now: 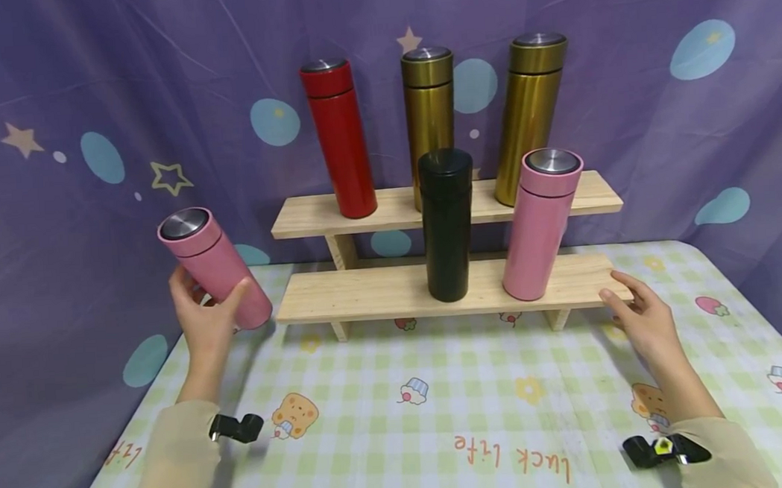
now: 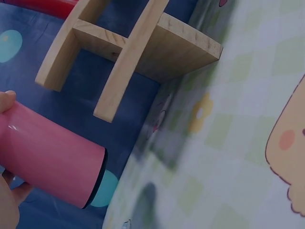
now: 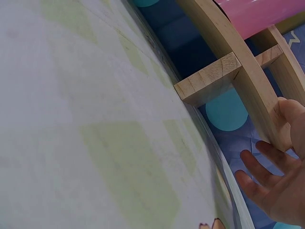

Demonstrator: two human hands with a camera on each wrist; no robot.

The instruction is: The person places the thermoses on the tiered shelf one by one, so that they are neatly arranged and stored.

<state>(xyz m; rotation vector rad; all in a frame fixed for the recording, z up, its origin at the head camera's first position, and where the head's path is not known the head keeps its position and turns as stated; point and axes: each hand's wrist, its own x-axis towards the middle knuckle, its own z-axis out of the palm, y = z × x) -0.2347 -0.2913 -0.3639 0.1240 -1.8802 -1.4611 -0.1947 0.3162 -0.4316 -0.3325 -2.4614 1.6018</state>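
Observation:
My left hand [image 1: 204, 322] grips a pink thermos bottle [image 1: 221, 273], tilted with its steel-topped lid toward the upper left, just left of the shelf. In the left wrist view the bottle's dark-rimmed base [image 2: 97, 179] hangs over the table. My right hand [image 1: 644, 318] pinches the right end of the lower board of a two-tier wooden shelf [image 1: 367, 294]; in the right wrist view the thumb [image 3: 288, 109] lies against the board and the other fingers are spread below. A black thermos [image 1: 448, 233] and a second pink thermos [image 1: 541, 227] stand on the lower board.
On the upper board stand a red thermos [image 1: 341, 142] and two gold ones, one [image 1: 430, 107] partly behind the black bottle, the other [image 1: 533, 108] farther right. A checked tablecloth [image 1: 375, 431] covers the table. A purple curtain [image 1: 172, 78] hangs behind and at the left.

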